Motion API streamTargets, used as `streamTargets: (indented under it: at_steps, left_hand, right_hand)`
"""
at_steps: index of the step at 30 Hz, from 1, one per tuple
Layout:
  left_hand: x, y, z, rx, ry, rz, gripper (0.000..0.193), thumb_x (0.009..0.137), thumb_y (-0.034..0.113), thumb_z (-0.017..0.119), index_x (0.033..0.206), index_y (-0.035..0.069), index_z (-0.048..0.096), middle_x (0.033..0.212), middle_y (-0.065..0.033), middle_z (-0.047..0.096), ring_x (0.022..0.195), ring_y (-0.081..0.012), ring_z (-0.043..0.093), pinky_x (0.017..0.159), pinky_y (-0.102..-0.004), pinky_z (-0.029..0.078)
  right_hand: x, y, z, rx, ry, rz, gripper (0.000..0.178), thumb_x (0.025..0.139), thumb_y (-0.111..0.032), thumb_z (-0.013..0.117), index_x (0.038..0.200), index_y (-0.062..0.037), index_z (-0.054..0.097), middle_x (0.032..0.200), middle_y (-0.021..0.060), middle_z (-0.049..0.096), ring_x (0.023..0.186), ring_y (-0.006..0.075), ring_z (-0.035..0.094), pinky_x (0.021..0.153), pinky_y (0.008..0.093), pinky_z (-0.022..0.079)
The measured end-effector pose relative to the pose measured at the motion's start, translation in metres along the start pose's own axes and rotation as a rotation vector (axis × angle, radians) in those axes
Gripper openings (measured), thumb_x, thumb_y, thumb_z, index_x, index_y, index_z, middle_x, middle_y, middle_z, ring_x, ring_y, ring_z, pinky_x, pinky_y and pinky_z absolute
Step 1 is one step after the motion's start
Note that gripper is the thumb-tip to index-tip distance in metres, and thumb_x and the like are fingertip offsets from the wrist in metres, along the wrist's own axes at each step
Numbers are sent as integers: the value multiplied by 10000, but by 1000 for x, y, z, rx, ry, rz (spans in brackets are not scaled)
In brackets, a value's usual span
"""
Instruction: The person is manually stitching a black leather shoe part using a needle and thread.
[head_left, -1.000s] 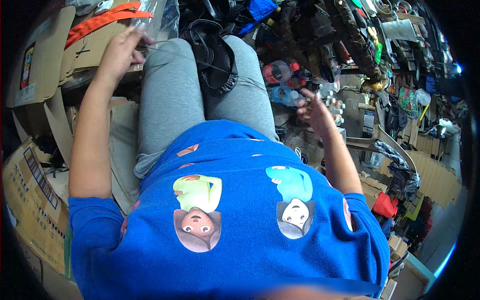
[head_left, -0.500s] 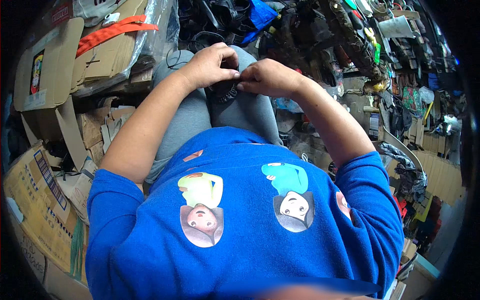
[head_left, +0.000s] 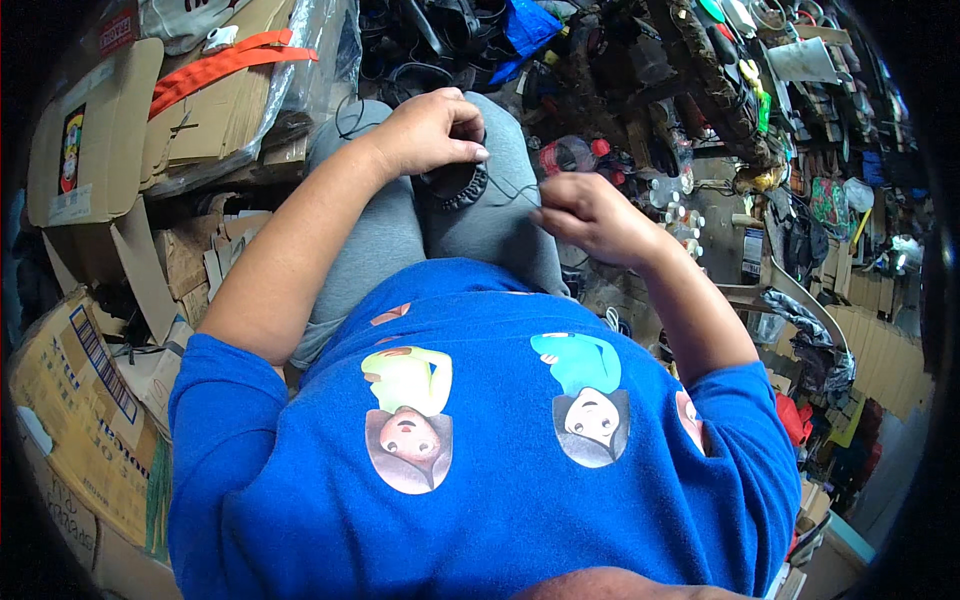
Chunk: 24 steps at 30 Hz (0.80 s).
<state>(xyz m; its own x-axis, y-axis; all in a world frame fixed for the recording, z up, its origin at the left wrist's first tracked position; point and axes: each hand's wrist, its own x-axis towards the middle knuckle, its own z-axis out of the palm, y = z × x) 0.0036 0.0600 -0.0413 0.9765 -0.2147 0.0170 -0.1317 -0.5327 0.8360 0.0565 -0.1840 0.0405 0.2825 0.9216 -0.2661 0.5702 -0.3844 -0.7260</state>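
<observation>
On my lap, between my grey-trousered thighs, rests a small dark item with a ridged, stitched-looking edge; its kind I cannot make out. My left hand is closed on its upper part, thumb pressed toward the fingers, and covers much of it. A thin dark thread runs in loose loops from the item to my right hand. That hand, above my right thigh, has its fingers pinched together on the thread. Another loop of dark cord lies over my left thigh.
Flattened cardboard with an orange strap is stacked at the left, beside an open carton. Dark shoes or straps lie beyond my knees. A clear bottle with a red cap and several smaller bottles stand right of my leg.
My right hand has moved away from my left, to the right and nearer my body, drawing the thread out between them. My left hand stays nearly in place on the dark item.
</observation>
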Motion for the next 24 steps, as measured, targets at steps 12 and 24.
streamTargets:
  at_steps: [12,24]
  left_hand:
    - [11,19,-23,-120,-235,-149,134,755,125,685,843,30,648,862,-71,584,859,-191,571,798,-317,443]
    - [14,11,-25,-235,-306,-156,194,755,75,641,933,10,685,914,-72,638,880,-182,615,847,-314,477]
  right_hand:
    - [19,16,1,-76,266,3,242,825,-55,635,1052,-114,695,816,66,590,740,163,586,645,284,465]
    - [29,17,1,-219,242,-73,238,785,-64,644,1010,-109,708,787,81,576,710,198,589,640,309,478]
